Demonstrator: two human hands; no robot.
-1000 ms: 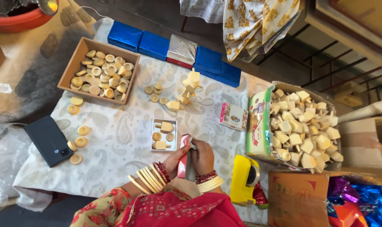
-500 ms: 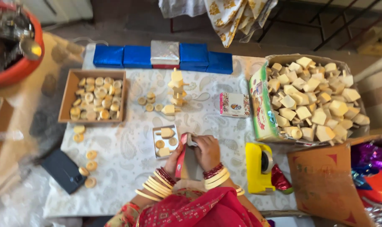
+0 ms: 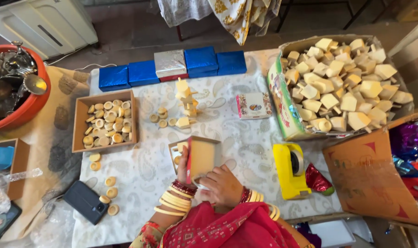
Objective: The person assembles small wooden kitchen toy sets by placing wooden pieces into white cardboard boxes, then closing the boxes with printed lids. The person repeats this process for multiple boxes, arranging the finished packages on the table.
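Tilting now — box lid point(image 3: 202, 158) raised, both hands.

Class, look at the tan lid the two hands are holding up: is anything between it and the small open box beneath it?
Nothing visible. The left hand and right hand hold the lid tilted right above the box, with only open space between them.

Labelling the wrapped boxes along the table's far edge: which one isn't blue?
The silver box, third from the left in the row. The two boxes on its left and the two on its right are shiny blue.
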